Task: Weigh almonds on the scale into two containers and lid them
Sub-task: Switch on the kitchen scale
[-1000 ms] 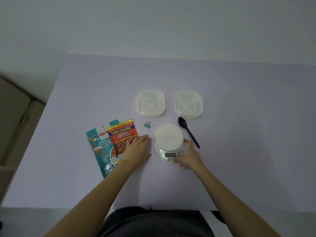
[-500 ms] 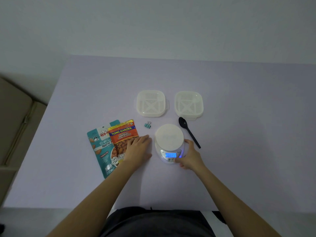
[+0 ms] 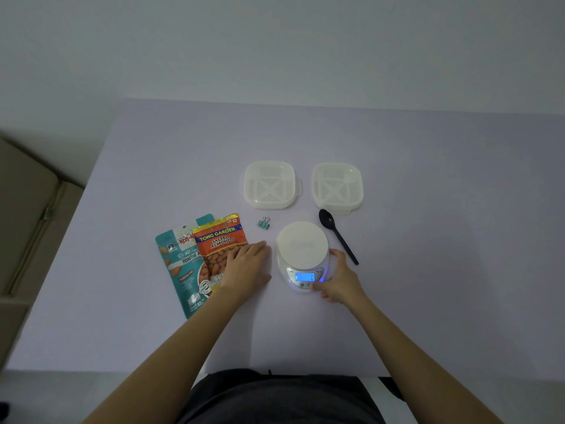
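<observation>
A white kitchen scale [image 3: 302,246] stands in the middle of the table, its blue display lit and showing 0. My right hand [image 3: 337,278] cups the scale's right front side, thumb at the buttons beside the display. My left hand [image 3: 246,266] lies flat with straight fingers on the orange bag of salted almonds [image 3: 218,240], which overlaps a teal bag of roasted almonds [image 3: 175,264]. Two white square containers, one [image 3: 270,185] and the other [image 3: 337,186], sit closed behind the scale. A black spoon [image 3: 336,234] lies to the scale's right.
A small teal binder clip [image 3: 263,223] lies between the orange bag and the scale. The lilac table [image 3: 443,240] ends at a wall behind. A beige sofa [image 3: 24,215] stands to the left of the table.
The scale's display, dark a second ago, has lit up blue and now reads 0. Both hands have stayed where they were.
</observation>
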